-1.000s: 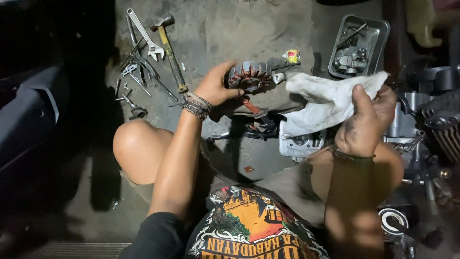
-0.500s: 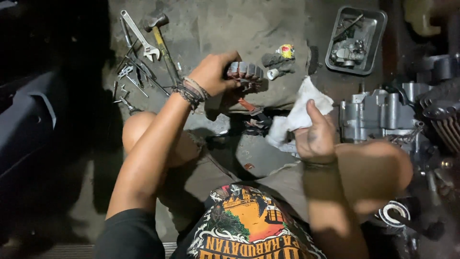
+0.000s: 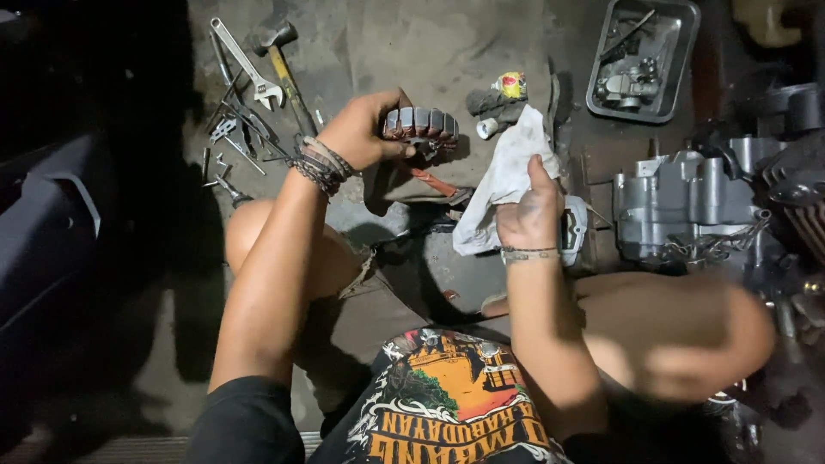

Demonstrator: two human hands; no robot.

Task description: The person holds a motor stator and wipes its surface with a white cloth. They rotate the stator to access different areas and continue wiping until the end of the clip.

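A round ring of coils (image 3: 421,125), dark with reddish copper windings, is held up above the floor by the left hand (image 3: 365,129); the fingers are curled around its left side and the thumb is pressed against its lower edge. A stack of bracelets (image 3: 320,165) is worn on that wrist. A dirty white rag (image 3: 503,176) is gripped by the right hand (image 3: 528,215), with the fingers closed over the cloth and the thumb raised along it. The rag hangs just beside the ring of coils, to its right, and the two do not appear to touch. A thin band (image 3: 528,253) is seen on the right wrist.

On the concrete floor (image 3: 412,43), to the left of the left hand, an adjustable wrench (image 3: 249,67) and a hammer (image 3: 284,64) are laid side by side, with a scatter of small tools (image 3: 232,137) below them. A small yellow and red object (image 3: 511,84) is seen beyond the rag. At the upper right a dark metal tray (image 3: 679,51) is set down, with small metal parts inside it. To the right of the right hand a grey engine casing (image 3: 687,202) is placed, with a chain (image 3: 713,249) lying against its lower edge. The bare knees are folded at either side, and a printed black shirt (image 3: 447,404) fills the lower edge of the view.
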